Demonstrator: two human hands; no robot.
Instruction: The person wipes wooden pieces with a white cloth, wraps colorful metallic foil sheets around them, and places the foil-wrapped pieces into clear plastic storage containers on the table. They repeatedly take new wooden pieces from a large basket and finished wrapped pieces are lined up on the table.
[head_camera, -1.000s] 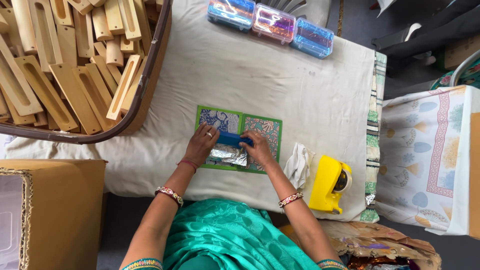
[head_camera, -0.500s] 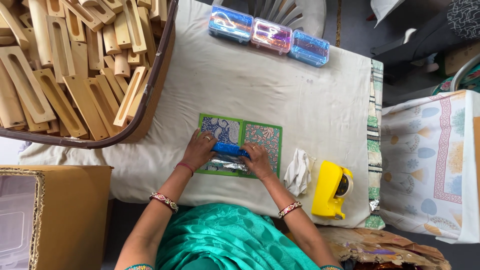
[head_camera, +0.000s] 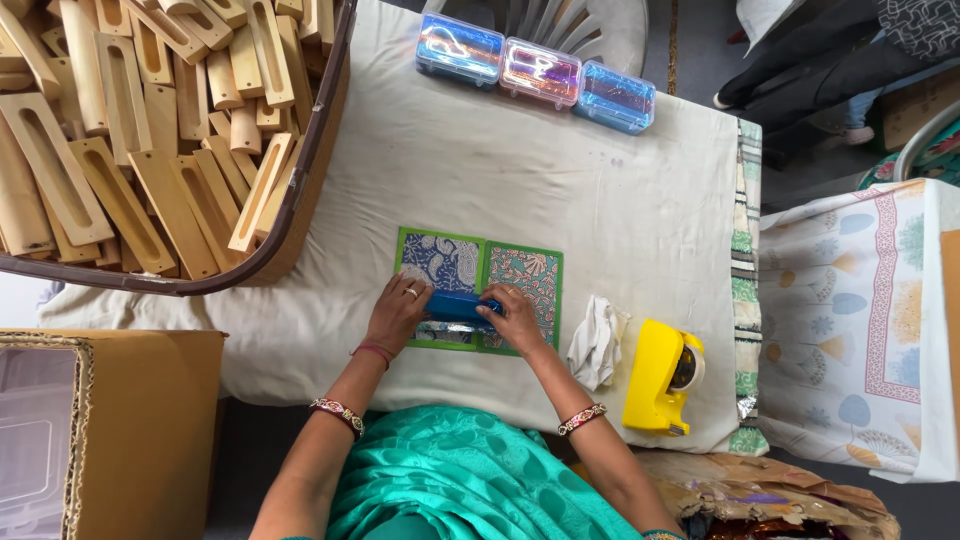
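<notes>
Head view: blue block (head_camera: 459, 305) lies across the green-bordered patterned sheets (head_camera: 480, 290) on the cloth-covered worktop (head_camera: 520, 180). Left hand (head_camera: 398, 312) grips its left end, right hand (head_camera: 512, 316) its right end, fingers curled on it. White rag (head_camera: 596, 342) and yellow tape dispenser (head_camera: 658, 377) sit right of the right hand.

A basket of wooden blocks (head_camera: 130, 130), three plastic boxes (head_camera: 535, 70), a white rag (head_camera: 596, 340), a yellow tape dispenser (head_camera: 660, 378).
</notes>
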